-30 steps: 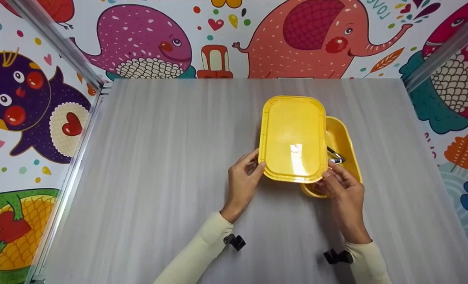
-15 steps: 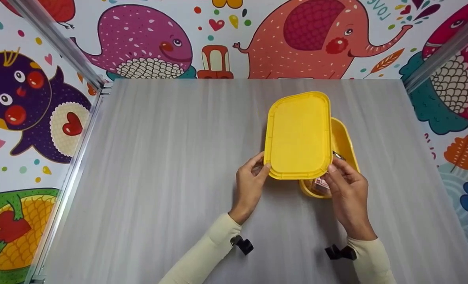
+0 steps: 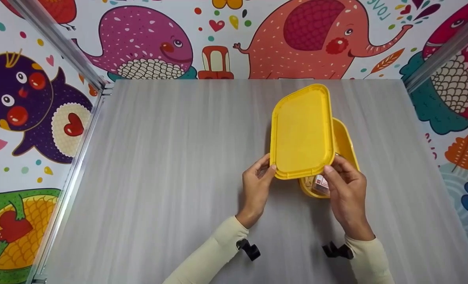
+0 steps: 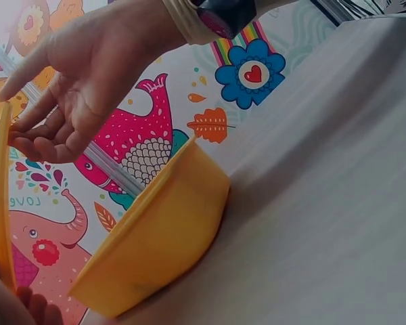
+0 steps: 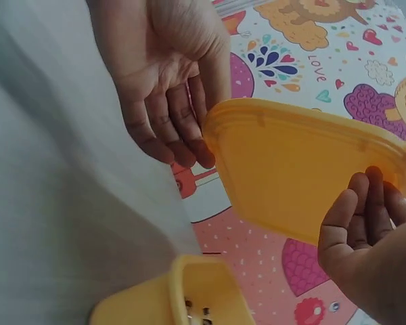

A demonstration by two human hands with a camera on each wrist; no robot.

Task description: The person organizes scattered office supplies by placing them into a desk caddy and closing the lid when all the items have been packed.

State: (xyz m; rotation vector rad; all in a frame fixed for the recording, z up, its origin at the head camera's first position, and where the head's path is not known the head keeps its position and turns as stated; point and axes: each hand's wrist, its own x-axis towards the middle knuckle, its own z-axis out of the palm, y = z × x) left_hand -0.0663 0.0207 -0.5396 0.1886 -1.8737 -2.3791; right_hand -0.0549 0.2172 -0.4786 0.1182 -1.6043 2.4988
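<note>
A yellow rectangular lid (image 3: 302, 132) with rounded corners is held up and tilted, its far end higher. My left hand (image 3: 256, 189) pinches its near left corner between thumb and fingers. At the near right corner, my right hand (image 3: 348, 193) pinches it the same way. Beneath and to the right stands a yellow box (image 3: 346, 144) on the table, partly covered by the lid in the head view. A small white and red packet (image 3: 321, 184) shows inside the box's near end. The left wrist view shows the box's outer wall (image 4: 162, 244) below the lid's thin edge (image 4: 3, 196).
The grey wood-grain table (image 3: 170, 157) reaches to walls printed with cartoon animals. Metal frame posts (image 3: 56, 43) rise at its back corners. A black wrist mount (image 3: 249, 249) sits on the left sleeve and another (image 3: 337, 250) on the right.
The lid has tipped up, its far end rising, and shifted slightly right. My left hand has moved right and kept its hold. More of the box's near end now shows.
</note>
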